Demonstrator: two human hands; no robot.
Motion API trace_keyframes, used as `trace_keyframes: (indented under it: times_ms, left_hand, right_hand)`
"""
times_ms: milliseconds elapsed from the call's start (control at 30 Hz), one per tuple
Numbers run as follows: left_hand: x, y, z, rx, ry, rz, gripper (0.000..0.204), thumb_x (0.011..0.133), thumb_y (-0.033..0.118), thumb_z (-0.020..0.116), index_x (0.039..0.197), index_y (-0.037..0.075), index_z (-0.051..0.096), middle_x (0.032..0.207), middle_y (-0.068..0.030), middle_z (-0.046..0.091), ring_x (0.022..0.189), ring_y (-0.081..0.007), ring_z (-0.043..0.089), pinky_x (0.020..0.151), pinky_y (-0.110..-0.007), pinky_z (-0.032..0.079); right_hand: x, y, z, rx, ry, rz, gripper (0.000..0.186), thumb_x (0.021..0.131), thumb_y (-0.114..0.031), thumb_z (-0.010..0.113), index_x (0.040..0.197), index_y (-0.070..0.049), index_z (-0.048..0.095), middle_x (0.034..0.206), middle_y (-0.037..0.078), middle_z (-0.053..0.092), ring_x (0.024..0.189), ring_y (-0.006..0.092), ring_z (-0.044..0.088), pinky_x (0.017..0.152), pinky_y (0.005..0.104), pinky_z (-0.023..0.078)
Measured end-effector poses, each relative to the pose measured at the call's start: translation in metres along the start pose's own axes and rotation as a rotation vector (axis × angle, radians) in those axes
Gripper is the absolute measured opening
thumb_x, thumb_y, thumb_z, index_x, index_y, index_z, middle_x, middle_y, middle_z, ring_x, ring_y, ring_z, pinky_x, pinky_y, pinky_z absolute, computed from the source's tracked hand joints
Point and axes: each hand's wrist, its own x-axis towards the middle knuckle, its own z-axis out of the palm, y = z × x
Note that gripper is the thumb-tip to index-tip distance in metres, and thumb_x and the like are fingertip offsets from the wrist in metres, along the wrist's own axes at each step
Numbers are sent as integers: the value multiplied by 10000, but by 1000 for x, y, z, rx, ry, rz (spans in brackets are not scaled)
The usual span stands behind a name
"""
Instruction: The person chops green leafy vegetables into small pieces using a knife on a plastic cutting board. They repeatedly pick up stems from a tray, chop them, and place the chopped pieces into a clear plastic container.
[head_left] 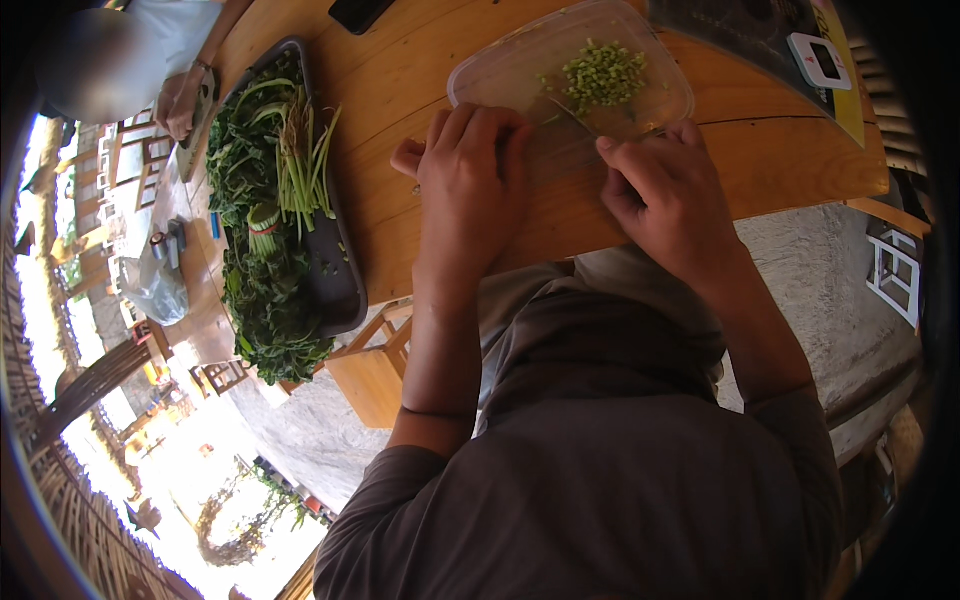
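Observation:
My left hand [462,180] rests at the near left edge of a translucent plastic board [480,75], its fingers curled down, so what lies under their tips is hidden. My right hand [665,195] is closed on a thin knife [572,114] at the board's near right, the blade reaching left across the board. A small pile of chopped green stems [605,75] lies on the board beyond the blade. Left of my hands a dark tray [335,280] holds leafy greens [250,150] and a banded bundle of stems [265,225].
The wooden table [780,170] carries a dark phone [355,12] at the back and a white device [818,60] on a dark mat at the right. Another person's hand [178,110] is at the far left, near a plastic bag [155,290]. A wooden chair [365,375] stands below.

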Motion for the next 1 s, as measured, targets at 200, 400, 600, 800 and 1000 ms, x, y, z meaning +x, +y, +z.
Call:
trace_keyframes:
  times_ms: [200, 400, 600, 800, 1000]
  left_hand:
    - [1, 1, -1, -5, 32, -23, 49, 954, 108, 794, 973, 144, 767, 953, -5, 739, 964, -229, 689, 882, -423, 350]
    - [2, 1, 2, 11, 34, -27, 46, 952, 130, 813, 961, 154, 774, 942, 5, 736, 942, -211, 689, 891, -419, 342]
    - [3, 0, 2, 6, 32, -13, 42, 953, 125, 811, 960, 143, 774, 934, -2, 737, 936, -217, 689, 882, -423, 347]
    - [2, 1, 3, 4, 19, -7, 39, 959, 116, 800, 977, 137, 773, 937, -6, 740, 940, -231, 692, 871, -424, 351]
    - [2, 1, 3, 27, 12, 9, 37, 965, 109, 789, 985, 133, 768, 942, -6, 737, 916, -237, 680, 879, -431, 337]
  right_hand:
    - [0, -2, 0, 66, 81, 8, 356, 919, -25, 807, 1254, -75, 698, 814, -5, 681, 759, 203, 669, 878, 396, 465]
    - [0, -4, -2, 78, 35, -19, 358, 930, -41, 812, 1267, -70, 693, 842, -12, 704, 793, 192, 687, 881, 395, 469]
    - [2, -4, -3, 17, -34, -24, 364, 950, -83, 807, 1293, -69, 686, 877, -6, 745, 841, 186, 717, 920, 410, 476]
    - [10, -4, -1, -18, -70, -4, 372, 964, -107, 794, 1319, -81, 685, 873, 19, 756, 853, 217, 732, 958, 424, 468]
    - [15, -8, 1, 21, -82, 21, 363, 966, -104, 788, 1313, -79, 684, 855, 32, 757, 845, 237, 741, 947, 421, 464]
